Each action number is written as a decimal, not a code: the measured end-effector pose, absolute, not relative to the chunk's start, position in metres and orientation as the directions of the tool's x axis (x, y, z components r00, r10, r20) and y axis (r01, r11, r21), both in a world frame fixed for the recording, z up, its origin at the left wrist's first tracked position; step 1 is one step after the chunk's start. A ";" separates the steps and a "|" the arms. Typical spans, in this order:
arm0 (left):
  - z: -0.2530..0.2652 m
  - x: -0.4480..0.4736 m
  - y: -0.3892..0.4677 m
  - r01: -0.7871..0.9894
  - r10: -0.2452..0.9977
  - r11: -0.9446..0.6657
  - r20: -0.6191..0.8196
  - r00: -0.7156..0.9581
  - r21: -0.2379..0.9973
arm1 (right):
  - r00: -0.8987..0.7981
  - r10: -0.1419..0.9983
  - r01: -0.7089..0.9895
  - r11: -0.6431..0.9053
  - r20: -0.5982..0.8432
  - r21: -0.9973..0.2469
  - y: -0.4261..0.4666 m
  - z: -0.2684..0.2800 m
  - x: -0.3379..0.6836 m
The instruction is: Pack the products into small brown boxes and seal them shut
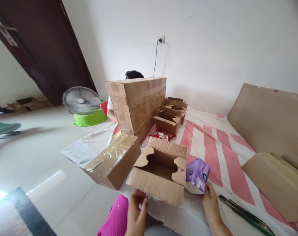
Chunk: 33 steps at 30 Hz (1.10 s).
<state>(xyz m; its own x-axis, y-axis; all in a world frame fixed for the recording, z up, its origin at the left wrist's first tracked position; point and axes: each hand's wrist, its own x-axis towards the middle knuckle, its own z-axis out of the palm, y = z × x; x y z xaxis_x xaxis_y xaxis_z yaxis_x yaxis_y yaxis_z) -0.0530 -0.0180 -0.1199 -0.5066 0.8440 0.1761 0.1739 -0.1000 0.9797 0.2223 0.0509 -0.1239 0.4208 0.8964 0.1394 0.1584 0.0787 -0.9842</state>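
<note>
**Right hand (211,201) pinching the purple pack (198,173)!**

Head view: you've got that soft, glossy pack by its near corner, just right of the open box (169,147); a light pinch should spare the film. Your left hand (136,209) curls at the ribbed cardboard front flap (157,189), grip unclear; steadying there looks wise. Notched side flaps (143,159), striped cloth (211,149) beneath.

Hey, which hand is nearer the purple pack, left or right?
Right. The right hand holds the purple pack; the left hand is farther left, by the open box.
</note>
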 end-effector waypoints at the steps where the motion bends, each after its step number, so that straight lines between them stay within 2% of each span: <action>1: -0.123 -0.043 -0.024 0.142 0.895 -0.109 0.159 -0.416 0.984 | 0.400 0.907 0.185 0.057 0.128 -0.981 0.050 -0.123 0.222; 3: -0.124 -0.025 -0.024 0.071 0.950 -0.113 0.128 -0.284 0.991 | 0.354 0.927 0.213 0.044 0.119 -0.976 0.049 -0.120 0.220; 6: -0.116 -0.011 0.005 0.035 0.954 -0.062 0.069 -0.293 0.997 | 0.319 0.939 0.217 0.062 0.130 -0.974 0.047 -0.118 0.217; 9: -0.099 -0.012 0.057 0.172 0.936 0.004 0.057 -0.347 0.985 | 0.325 0.939 0.187 0.055 0.115 -0.981 0.044 -0.119 0.216; 12: -0.081 -0.021 0.117 0.382 0.915 0.030 0.129 -0.383 0.924 | 0.327 0.939 0.163 0.055 0.106 -0.985 0.043 -0.118 0.215; 19: -0.075 -0.048 0.195 0.459 0.875 0.022 0.205 -0.439 0.888 | 0.321 0.939 0.152 0.075 0.121 -0.985 0.043 -0.108 0.211; 24: -0.085 -0.049 0.188 0.463 0.911 -0.041 0.224 -0.347 0.886 | 0.273 0.958 0.134 0.057 0.092 -0.989 0.040 -0.105 0.207; 28: -0.079 -0.027 0.152 0.443 0.948 -0.103 0.223 -0.227 0.891 | 0.274 0.953 0.151 0.087 0.126 -0.985 0.041 -0.105 0.207; 31: -0.077 0.000 0.101 0.359 0.969 -0.182 0.229 -0.092 0.915 | 0.320 0.936 0.159 0.099 0.146 -0.982 0.044 -0.107 0.205; 33: -0.080 0.018 0.064 0.214 0.972 -0.231 0.235 0.010 0.949 | 0.351 0.920 0.164 0.123 0.175 -0.979 0.042 -0.109 0.198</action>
